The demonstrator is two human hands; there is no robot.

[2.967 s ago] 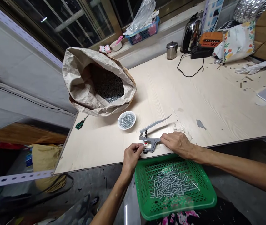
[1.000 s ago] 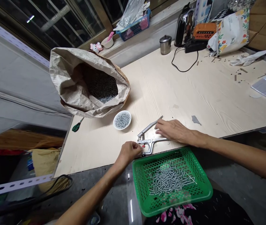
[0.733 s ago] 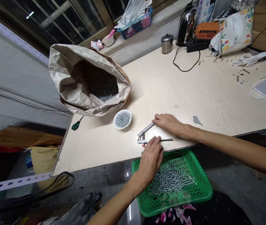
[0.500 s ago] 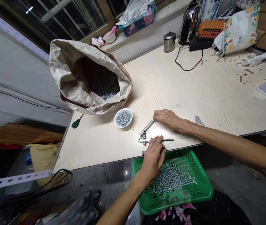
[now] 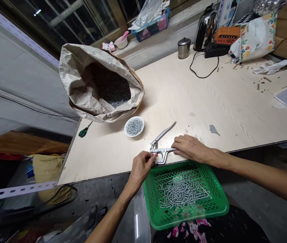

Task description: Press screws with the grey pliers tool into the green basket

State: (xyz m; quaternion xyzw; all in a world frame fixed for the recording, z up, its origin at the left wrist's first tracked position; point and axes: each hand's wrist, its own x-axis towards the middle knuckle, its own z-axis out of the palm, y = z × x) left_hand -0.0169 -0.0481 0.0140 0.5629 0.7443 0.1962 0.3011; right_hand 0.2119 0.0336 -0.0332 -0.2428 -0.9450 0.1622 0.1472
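Silver hand-press pliers (image 5: 164, 151) with a coil spring and a small red tip lie at the front edge of the table, one handle (image 5: 167, 131) raised. My left hand (image 5: 141, 167) pinches thumb and fingers together at the jaw beside the red tip; anything between them is too small to make out. My right hand (image 5: 192, 148) has its curled fingers on the end of the lower handle. Below the edge, a green basket (image 5: 220, 202) holds many small silvery screw-like pieces (image 5: 183, 192). A white bowl (image 5: 134, 135) of small silvery pieces stands behind the pliers.
A large paper-lined sack (image 5: 75, 91) of dark metal pieces leans open at the back left. Green-handled scissors (image 5: 83, 132) lie at the left edge. Farther back are a lidded metal pot (image 5: 183, 50), a kettle (image 5: 204, 32) and a black cord (image 5: 204, 77).
My right hand has let go of the raised handle and moved down to the lower one. My left hand has moved left from the lower handle to the jaw.
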